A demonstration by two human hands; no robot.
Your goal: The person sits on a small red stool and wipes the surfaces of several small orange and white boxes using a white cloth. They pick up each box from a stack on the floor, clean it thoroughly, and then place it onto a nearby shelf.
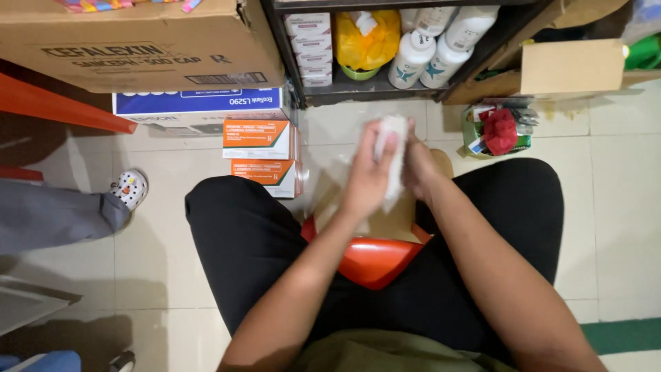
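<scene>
Seated on an orange plastic stool (375, 265). Above the stool's front edge, left hand (370, 180) and right hand (418, 169) press together, fingers curled around a soft white crumpled cloth (394, 148), blurred. Judgement: firm pinch from both sides, wrists close, keeps the cloth bunched. Orange medicine boxes (265, 157) lie left of the stool.

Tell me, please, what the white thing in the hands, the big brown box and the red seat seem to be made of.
White thing: probably thin paper or plastic wrap; it looks soft, but is blurred. Big brown box: corrugated cardboard, matte, with folded flaps. Red seat: likely moulded plastic, smooth with a slight sheen.
</scene>
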